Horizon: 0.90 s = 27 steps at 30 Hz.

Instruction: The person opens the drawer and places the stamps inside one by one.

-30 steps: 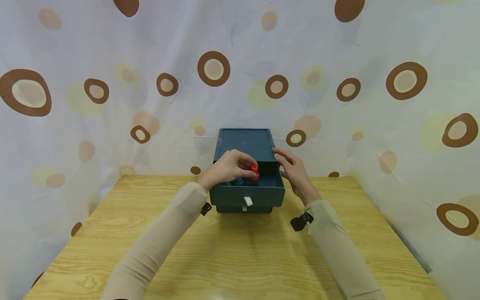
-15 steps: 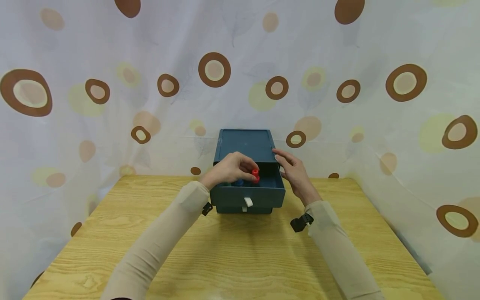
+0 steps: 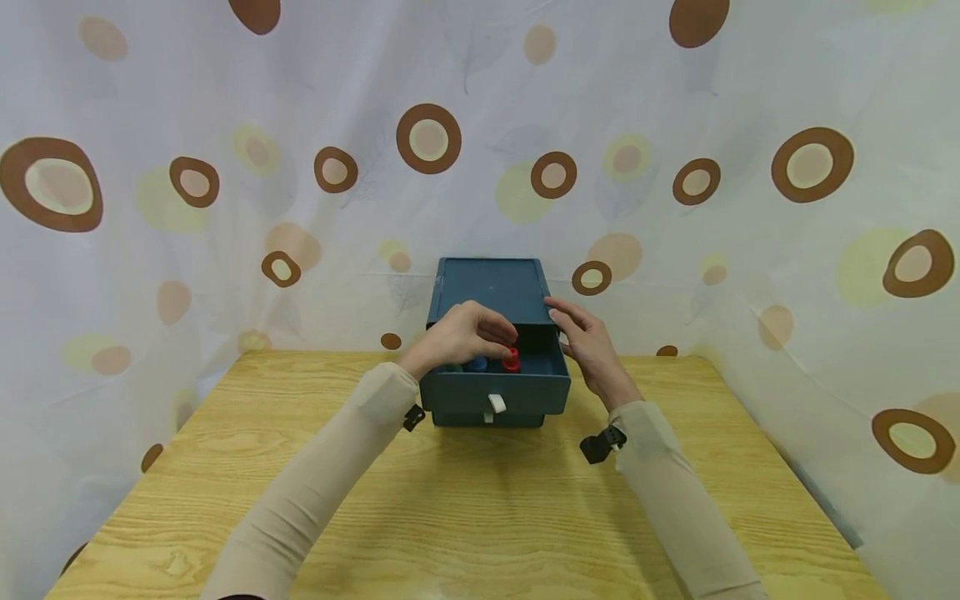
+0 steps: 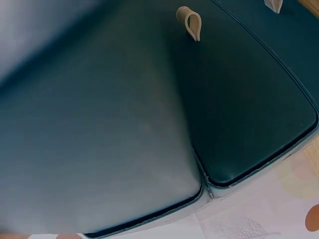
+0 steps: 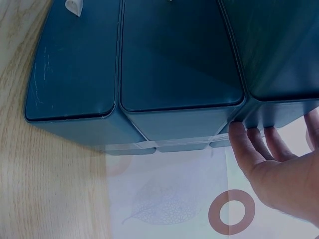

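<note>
A small red stepped cylinder (image 3: pixel 512 362) stands in the pulled-out top drawer (image 3: pixel 492 393) of a dark blue drawer cabinet (image 3: pixel 491 287). My left hand (image 3: pixel 465 337) hovers over that drawer, thumb and fingers apart just above the red piece; the thumb tip overlaps its top, and whether it touches cannot be told. A blue piece (image 3: pixel 477 364) sits left of it, partly behind the hand. My right hand (image 3: pixel 591 346) rests with extended fingers against the cabinet's right side. In the right wrist view its fingertips (image 5: pixel 238 130) touch the side wall.
Below the top drawer is a closed drawer front (image 4: pixel 239 99) with a pale loop handle (image 4: pixel 190 22). The cabinet stands at the back of a wooden table (image 3: pixel 480 517). A patterned sheet (image 3: pixel 480 67) hangs behind it. A white pull tab (image 3: pixel 497 403) sticks out from the top drawer.
The red piece has gone down from the left hand's fingertips into the drawer, and the left thumb and fingers have parted from around it. The right hand has stayed in place.
</note>
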{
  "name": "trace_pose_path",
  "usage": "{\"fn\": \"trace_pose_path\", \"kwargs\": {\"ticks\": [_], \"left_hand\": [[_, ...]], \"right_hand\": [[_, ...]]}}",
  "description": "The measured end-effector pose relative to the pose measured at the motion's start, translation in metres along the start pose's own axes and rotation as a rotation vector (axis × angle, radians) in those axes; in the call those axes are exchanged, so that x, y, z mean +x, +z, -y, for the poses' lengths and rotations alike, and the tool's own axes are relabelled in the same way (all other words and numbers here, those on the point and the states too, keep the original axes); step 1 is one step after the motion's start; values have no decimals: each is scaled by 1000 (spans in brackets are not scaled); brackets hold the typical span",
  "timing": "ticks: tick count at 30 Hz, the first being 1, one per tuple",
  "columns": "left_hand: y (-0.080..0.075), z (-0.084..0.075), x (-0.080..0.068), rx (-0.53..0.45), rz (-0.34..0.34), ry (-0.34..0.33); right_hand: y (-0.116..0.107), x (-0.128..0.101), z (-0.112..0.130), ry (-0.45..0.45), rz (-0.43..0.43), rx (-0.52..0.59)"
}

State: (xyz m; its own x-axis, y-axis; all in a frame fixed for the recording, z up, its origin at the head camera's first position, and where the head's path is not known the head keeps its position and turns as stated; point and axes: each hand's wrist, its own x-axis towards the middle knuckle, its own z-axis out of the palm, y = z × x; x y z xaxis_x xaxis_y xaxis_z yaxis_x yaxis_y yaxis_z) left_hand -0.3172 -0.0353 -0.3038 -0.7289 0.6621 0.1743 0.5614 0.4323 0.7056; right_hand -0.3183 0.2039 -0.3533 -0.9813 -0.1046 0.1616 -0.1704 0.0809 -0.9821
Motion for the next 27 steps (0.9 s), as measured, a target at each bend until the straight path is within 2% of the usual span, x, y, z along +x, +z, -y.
{"fn": "trace_pose_path", "kwargs": {"ticks": [9,18,24,27], "left_hand": [[-6,-2,-10,-54,-103,73],[-7,-2,-25,-130,-196,116],[-5,-4,-39,-99,-277,143],[0,-6,-47,-101,-329,184]], "right_hand": [[2,1,1,12,-12,7],[0,-1,0,7,-22,25],[1,2,1,11,-19,15],[0,2,0,16,-21,14]]}}
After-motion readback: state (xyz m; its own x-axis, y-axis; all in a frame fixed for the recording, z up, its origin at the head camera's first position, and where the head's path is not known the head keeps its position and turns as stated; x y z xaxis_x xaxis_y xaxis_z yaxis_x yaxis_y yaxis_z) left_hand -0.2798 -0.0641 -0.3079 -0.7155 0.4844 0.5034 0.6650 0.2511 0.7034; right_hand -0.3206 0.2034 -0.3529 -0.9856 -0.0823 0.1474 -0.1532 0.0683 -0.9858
